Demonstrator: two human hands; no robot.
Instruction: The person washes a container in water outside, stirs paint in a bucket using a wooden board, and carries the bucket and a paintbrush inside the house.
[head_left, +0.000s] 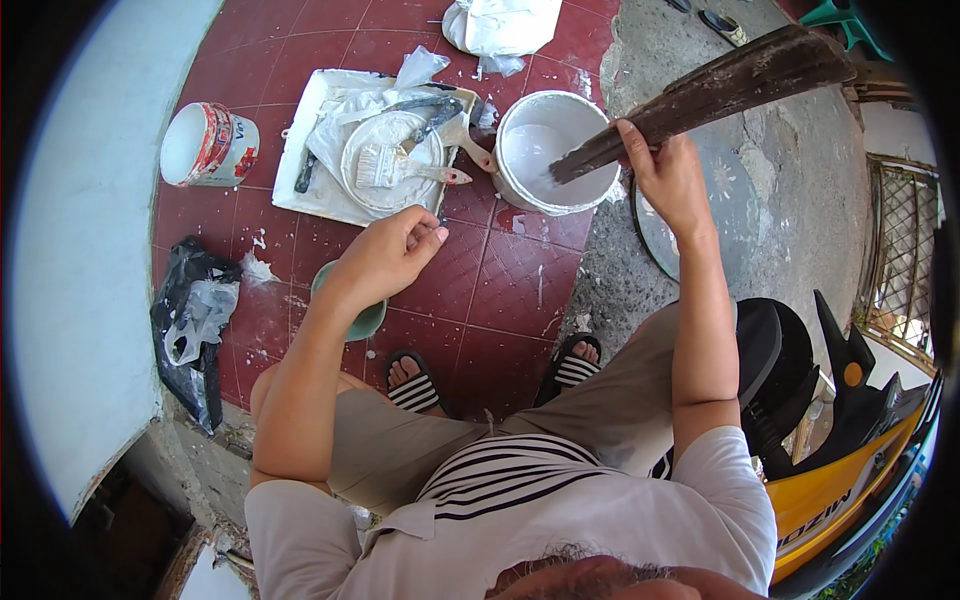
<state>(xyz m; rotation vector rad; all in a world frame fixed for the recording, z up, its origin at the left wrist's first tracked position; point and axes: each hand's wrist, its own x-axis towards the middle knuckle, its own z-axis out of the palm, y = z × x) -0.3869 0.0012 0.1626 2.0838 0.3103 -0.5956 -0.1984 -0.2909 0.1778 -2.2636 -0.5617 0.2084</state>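
My right hand (pixel 660 165) grips a long dark brown board (pixel 735 85), its lower end reaching into a white bucket (pixel 520 185) of pale liquid. My left hand (pixel 400 240) is closed, fingers curled, just below a white tray (pixel 290 180); whatever it may hold is hidden. In the tray lie a paint-crusted round lid (pixel 400 198), plastic sheeting and brushes, one a white-bristled paintbrush (pixel 390 165). Under my left forearm a green bowl (pixel 365 322) is partly hidden.
A small white-and-red bucket (pixel 190 145) and crumpled black bag (pixel 185 355) sit left, beside a pale wall (pixel 75 250). White bags (pixel 500 25) lie on red tiles (pixel 510 290). A grey round disc (pixel 735 230) lies on concrete, right, near a yellow-black motorbike (pixel 830 490).
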